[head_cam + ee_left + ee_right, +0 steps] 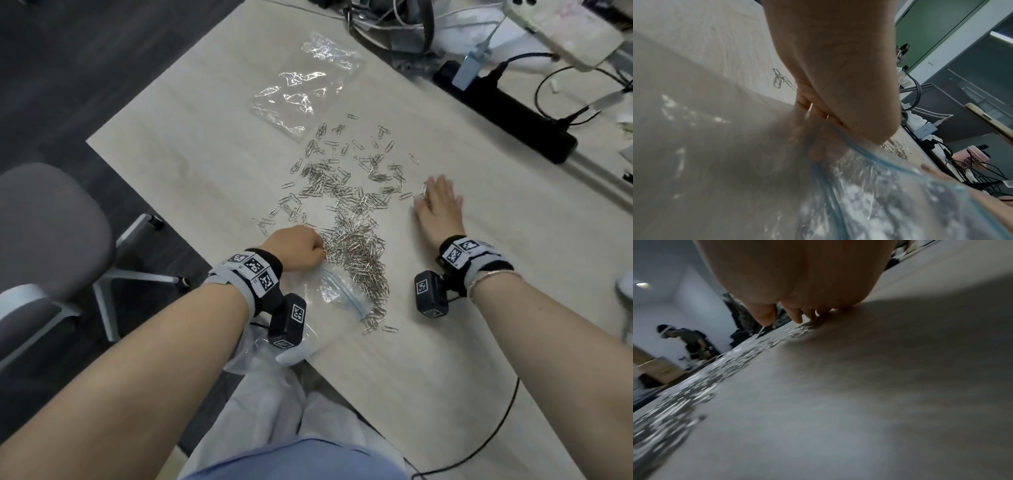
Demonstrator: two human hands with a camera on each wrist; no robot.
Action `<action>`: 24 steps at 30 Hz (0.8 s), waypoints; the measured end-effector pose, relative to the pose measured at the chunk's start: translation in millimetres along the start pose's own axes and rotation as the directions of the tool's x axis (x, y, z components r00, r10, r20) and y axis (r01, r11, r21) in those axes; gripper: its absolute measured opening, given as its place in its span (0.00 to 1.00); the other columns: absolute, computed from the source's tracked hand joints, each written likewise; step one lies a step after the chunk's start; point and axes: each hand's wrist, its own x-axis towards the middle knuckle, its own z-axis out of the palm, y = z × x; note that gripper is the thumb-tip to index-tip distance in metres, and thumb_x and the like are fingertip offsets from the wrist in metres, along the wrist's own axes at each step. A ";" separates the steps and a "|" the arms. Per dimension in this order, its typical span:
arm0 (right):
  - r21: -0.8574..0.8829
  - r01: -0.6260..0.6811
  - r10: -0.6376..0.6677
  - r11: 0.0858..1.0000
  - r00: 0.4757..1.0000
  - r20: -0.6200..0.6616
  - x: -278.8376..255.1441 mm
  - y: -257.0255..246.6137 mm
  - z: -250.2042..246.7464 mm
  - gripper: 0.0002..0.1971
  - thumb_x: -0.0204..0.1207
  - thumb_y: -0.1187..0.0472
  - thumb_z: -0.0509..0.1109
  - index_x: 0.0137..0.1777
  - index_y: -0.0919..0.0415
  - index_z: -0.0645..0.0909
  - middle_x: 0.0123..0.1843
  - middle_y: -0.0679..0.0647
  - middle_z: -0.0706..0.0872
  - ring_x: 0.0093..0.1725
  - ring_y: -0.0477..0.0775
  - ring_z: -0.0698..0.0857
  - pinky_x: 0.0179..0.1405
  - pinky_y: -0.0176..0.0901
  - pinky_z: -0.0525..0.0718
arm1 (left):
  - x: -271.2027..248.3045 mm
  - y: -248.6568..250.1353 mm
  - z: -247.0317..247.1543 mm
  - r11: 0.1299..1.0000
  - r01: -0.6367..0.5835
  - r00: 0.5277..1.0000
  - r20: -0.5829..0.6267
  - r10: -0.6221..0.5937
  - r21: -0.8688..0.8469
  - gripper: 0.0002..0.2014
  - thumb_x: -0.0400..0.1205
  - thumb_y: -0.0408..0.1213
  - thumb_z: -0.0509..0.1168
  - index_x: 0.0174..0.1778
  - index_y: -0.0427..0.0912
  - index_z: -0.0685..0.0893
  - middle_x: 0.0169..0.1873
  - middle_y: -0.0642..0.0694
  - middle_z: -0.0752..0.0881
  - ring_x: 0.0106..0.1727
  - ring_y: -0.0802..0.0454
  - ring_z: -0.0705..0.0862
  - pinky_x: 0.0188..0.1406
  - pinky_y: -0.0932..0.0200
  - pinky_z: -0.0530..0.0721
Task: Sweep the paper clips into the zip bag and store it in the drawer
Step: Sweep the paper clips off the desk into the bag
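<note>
Several silver paper clips (pixel 346 205) lie scattered over the middle of the pale wooden table (pixel 205 164), piled thickest near the front. A clear zip bag (pixel 337 294) with a blue zip strip lies at the table's near edge, its mouth against the pile. My left hand (pixel 299 248) grips the bag's mouth edge with curled fingers (pixel 818 113), and the blue strip (pixel 859 151) runs out from them. My right hand (pixel 436 202) lies flat on the table at the right edge of the clips, with its fingers (pixel 797 316) straight and touching the clips (pixel 731 360).
A second clear plastic bag (pixel 305 85) lies further back on the table. A black power strip (pixel 507 102), cables and a phone (pixel 565 31) crowd the far right. A grey office chair (pixel 48 233) stands to the left of the table. A cable (pixel 486 442) runs over the table's near right.
</note>
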 end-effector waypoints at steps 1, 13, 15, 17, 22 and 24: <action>-0.013 0.046 -0.046 0.999 0.999 0.030 -1.3 -7.5 3.7 0.29 0.85 0.49 0.46 0.82 0.58 0.45 0.84 0.57 0.41 0.83 0.54 0.39 0.78 0.49 0.33 | -0.2 -0.8 0.7 1.000 -0.008 1.000 -0.014 0.007 -0.009 0.12 0.79 0.37 0.54 0.32 0.41 0.77 0.30 0.47 0.81 0.36 0.46 0.78 0.34 0.57 0.74; 0.059 0.394 -0.394 0.917 0.876 0.280 -22.9 -76.0 37.7 0.27 0.84 0.47 0.48 0.81 0.54 0.51 0.84 0.53 0.48 0.83 0.50 0.44 0.77 0.41 0.35 | 2.3 -16.9 -12.9 0.998 -0.040 0.986 -0.161 0.030 -0.058 0.15 0.81 0.34 0.51 0.28 0.38 0.69 0.24 0.45 0.73 0.29 0.49 0.70 0.29 0.58 0.65; 0.097 0.373 -0.386 0.923 0.902 0.193 -17.5 -78.0 30.3 0.27 0.84 0.46 0.49 0.81 0.52 0.54 0.84 0.51 0.50 0.83 0.50 0.47 0.77 0.42 0.38 | 5.5 -20.1 -19.8 0.998 -0.022 0.985 -0.172 0.013 -0.051 0.15 0.81 0.33 0.51 0.27 0.39 0.66 0.23 0.47 0.70 0.28 0.50 0.68 0.27 0.58 0.61; 0.156 0.295 -0.310 0.943 0.947 0.080 -4.5 -77.5 17.8 0.27 0.83 0.43 0.49 0.81 0.46 0.54 0.84 0.47 0.49 0.82 0.50 0.48 0.77 0.47 0.43 | 8.7 -21.3 -25.3 0.998 -0.015 0.985 -0.170 0.005 -0.061 0.17 0.81 0.33 0.51 0.24 0.42 0.64 0.22 0.48 0.69 0.28 0.50 0.68 0.26 0.58 0.61; -0.050 0.114 -0.115 0.992 0.993 -0.005 57.4 -62.2 -7.9 0.30 0.84 0.45 0.45 0.82 0.56 0.45 0.84 0.56 0.43 0.83 0.54 0.42 0.78 0.49 0.35 | 14.3 -26.1 -28.7 0.998 0.000 0.987 -0.158 -0.010 -0.064 0.14 0.81 0.34 0.51 0.28 0.39 0.69 0.27 0.45 0.74 0.32 0.47 0.72 0.31 0.57 0.65; -0.124 0.020 -0.018 0.992 1.000 0.015 77.9 -57.9 -8.9 0.30 0.85 0.46 0.44 0.82 0.60 0.44 0.84 0.59 0.41 0.83 0.56 0.40 0.80 0.54 0.36 | 14.3 -30.6 -27.6 0.997 -0.003 0.984 -0.175 -0.011 -0.076 0.14 0.81 0.34 0.52 0.28 0.39 0.69 0.25 0.46 0.73 0.32 0.48 0.72 0.30 0.56 0.63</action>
